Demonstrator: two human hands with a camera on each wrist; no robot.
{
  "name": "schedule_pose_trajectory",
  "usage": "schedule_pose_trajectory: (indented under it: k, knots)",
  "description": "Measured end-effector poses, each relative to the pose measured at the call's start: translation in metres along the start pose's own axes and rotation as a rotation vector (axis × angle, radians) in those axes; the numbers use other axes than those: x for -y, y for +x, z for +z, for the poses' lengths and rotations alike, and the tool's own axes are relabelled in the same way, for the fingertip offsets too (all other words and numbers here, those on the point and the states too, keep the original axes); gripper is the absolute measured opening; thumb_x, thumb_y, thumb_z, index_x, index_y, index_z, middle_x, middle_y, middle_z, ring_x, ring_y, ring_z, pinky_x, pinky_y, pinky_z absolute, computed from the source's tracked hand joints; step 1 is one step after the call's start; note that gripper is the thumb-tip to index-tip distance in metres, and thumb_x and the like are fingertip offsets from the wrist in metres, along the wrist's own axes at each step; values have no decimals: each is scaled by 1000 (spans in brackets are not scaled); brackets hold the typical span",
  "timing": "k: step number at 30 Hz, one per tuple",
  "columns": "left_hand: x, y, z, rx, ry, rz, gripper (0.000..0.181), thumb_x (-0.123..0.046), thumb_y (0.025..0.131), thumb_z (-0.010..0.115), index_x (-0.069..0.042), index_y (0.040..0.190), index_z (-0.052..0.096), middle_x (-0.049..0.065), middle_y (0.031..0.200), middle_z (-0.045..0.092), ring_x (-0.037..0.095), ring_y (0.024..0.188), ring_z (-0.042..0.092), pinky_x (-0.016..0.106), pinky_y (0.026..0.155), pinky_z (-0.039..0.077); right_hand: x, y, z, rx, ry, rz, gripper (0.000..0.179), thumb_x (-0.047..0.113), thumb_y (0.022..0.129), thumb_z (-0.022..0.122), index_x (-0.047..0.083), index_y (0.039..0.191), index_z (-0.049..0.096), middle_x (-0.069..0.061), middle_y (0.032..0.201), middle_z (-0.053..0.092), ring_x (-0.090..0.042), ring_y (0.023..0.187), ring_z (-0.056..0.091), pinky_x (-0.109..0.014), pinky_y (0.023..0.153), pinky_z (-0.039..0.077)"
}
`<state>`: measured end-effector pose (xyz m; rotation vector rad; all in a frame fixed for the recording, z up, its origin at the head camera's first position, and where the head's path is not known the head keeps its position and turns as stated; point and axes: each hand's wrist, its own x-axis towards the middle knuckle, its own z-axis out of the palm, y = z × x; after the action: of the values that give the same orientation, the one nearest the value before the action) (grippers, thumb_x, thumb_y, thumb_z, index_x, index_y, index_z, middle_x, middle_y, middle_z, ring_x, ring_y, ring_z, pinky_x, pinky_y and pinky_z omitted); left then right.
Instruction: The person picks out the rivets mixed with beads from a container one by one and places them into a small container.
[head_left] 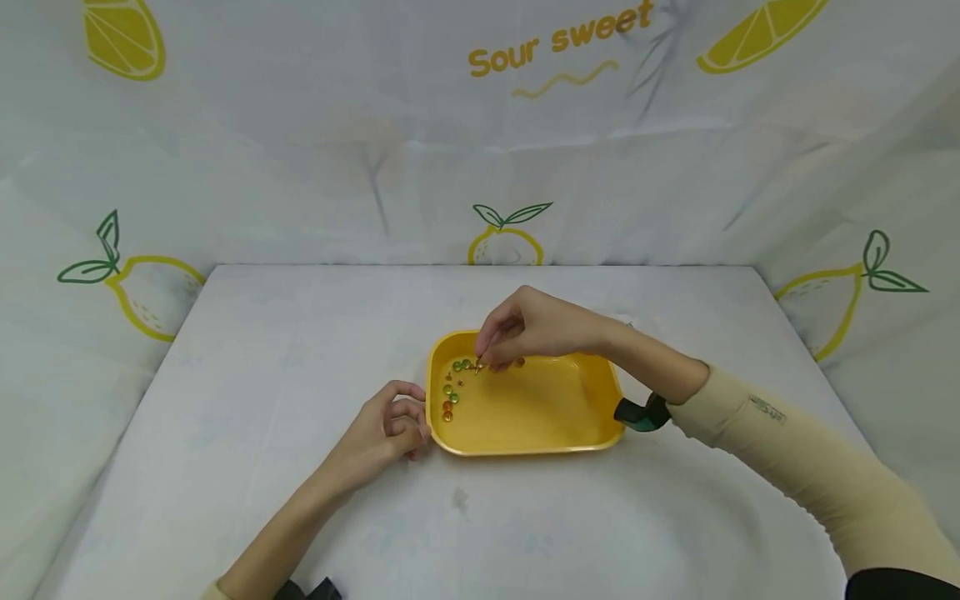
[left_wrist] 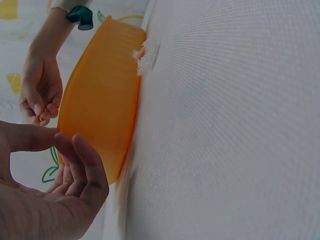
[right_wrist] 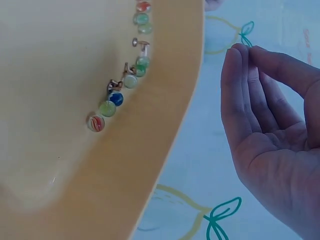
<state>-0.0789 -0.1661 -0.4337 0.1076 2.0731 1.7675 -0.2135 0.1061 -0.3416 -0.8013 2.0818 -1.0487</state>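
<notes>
My right hand (head_left: 536, 325) is above the far left part of a yellow tray (head_left: 547, 417). Its thumb and fingertips pinch a small brass-coloured metal piece (head_left: 477, 365), mostly hidden by the fingers. Glass marbles (head_left: 453, 398) in green and orange, with small metal studs between them, line the tray's left end. In the right wrist view a red-striped marble (right_wrist: 96, 122), a blue marble (right_wrist: 115, 98) and metal studs (right_wrist: 114, 85) lie along the wall. My left hand (head_left: 382, 429), fingers loosely bent, touches the outside of the tray's left end.
The tray stands on a white-covered table (head_left: 225, 375). A white cloth backdrop (head_left: 300, 167) with lemon prints rises behind and at both sides. In the left wrist view a crumpled clear scrap (left_wrist: 146, 57) lies by the tray.
</notes>
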Motion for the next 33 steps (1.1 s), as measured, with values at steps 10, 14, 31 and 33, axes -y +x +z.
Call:
schedule_pose_trajectory:
  k: [10,14,31,33]
  knots:
    - [0,0,0,2,-3,4,49,1,92,63,2,137,44,9,96,63,15,73,62,27,68,57,-4,-24,-16,-96,96,49,23,13,96,81,0,115,79,-18,108,82,-23,92,81,-35,89,68]
    - [0,1,1,3,-1,5,49,1,92,63,2,137,44,8,96,63,15,73,62,26,68,57,-5,-37,-25,-138,97,56,22,16,96,82,3,114,79,-13,106,83,-23,96,82,-37,92,67]
    - [1,1,0,0,-7,5,49,0,92,62,2,137,44,8,96,62,15,73,61,26,68,56,-16,-87,-48,-325,99,2,21,13,99,79,-1,115,77,-7,103,82,-38,101,79,-38,94,67]
    - [1,0,0,0,-6,7,49,0,92,62,2,137,44,7,95,62,15,73,61,26,68,56,-18,-91,-50,-343,94,2,20,13,99,78,0,115,77,-6,104,82,-36,100,79,-37,94,67]
